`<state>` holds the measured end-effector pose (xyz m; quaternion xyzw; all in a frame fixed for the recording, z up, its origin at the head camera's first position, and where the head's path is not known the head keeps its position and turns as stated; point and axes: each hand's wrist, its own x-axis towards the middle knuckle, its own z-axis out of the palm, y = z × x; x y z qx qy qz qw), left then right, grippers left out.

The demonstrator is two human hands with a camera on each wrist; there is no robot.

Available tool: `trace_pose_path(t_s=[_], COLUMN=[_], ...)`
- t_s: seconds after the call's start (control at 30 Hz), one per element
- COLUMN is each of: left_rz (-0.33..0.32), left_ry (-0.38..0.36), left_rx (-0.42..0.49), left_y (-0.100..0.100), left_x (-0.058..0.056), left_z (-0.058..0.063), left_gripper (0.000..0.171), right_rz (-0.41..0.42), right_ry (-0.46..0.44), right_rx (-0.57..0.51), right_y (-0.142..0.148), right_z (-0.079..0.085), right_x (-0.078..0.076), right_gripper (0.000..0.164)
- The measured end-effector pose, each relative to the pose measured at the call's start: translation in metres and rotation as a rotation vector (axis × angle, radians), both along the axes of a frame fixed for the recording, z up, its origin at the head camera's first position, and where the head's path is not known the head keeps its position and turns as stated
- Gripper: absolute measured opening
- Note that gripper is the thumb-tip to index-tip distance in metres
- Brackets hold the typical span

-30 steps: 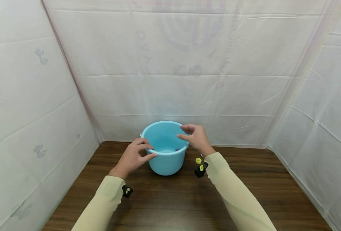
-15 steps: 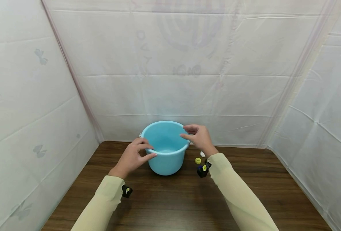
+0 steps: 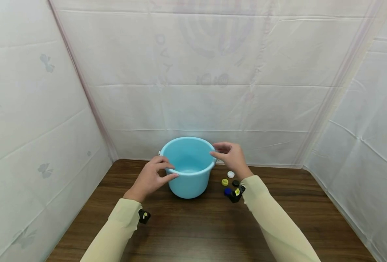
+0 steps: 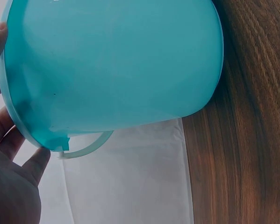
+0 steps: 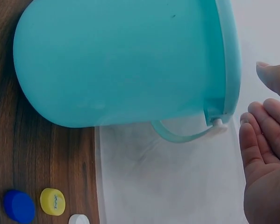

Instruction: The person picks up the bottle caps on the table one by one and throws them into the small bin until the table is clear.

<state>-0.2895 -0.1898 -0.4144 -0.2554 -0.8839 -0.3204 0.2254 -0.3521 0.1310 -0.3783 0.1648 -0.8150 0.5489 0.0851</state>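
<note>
A light blue bucket (image 3: pixel 188 185) stands upright on the table, its inside wall showing in the head view and its bottom partly hidden behind the near rim. My left hand (image 3: pixel 150 179) holds the bucket's near-left rim, fingers over the edge and thumb along the front; the left wrist view shows its fingertips (image 4: pixel 40 156) against the rim. Just off the right side of the rim hovers my right hand (image 3: pixel 233 156), with nothing between its loosely bent fingers. The right wrist view shows a gap between its thumb (image 5: pixel 273 77) and the bucket.
Bottle caps lie on the wooden table (image 3: pixel 187 233) right of the bucket: white (image 3: pixel 231 174), yellow (image 3: pixel 224 182), black (image 3: pixel 235 183) and blue (image 3: pixel 227 191), the blue one partly behind the right wrist camera. White sheeting (image 3: pixel 193 72) walls the back and both sides.
My right hand has drawn back to the right from over the bucket's opening, uncovering the caps. A small purple thing seen inside the bucket earlier is out of sight. My left hand stays put.
</note>
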Motion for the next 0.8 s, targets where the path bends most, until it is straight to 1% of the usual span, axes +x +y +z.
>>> trace_pose_path(t_s=[0.17, 0.37, 0.57, 0.8], left_rz=[-0.004, 0.001, -0.001, 0.003], left_ry=[-0.005, 0.01, -0.006, -0.014], left_rx=[0.001, 0.003, 0.006, 0.01], left_y=[0.0, -0.001, -0.001, 0.0], left_x=[0.001, 0.0, 0.0, 0.0], left_z=[0.001, 0.0, 0.0, 0.0], left_gripper=[0.022, 0.023, 0.023, 0.022], right_rz=[-0.013, -0.039, -0.052, -0.07], right_ry=[-0.008, 0.022, 0.018, 0.028], right_rx=[-0.013, -0.006, -0.012, -0.011], right_y=[0.008, 0.017, 0.025, 0.036], right_z=[-0.004, -0.007, -0.009, -0.021], right_x=[0.002, 0.004, 0.01, 0.011], right_gripper=[0.044, 0.036, 0.038, 0.037])
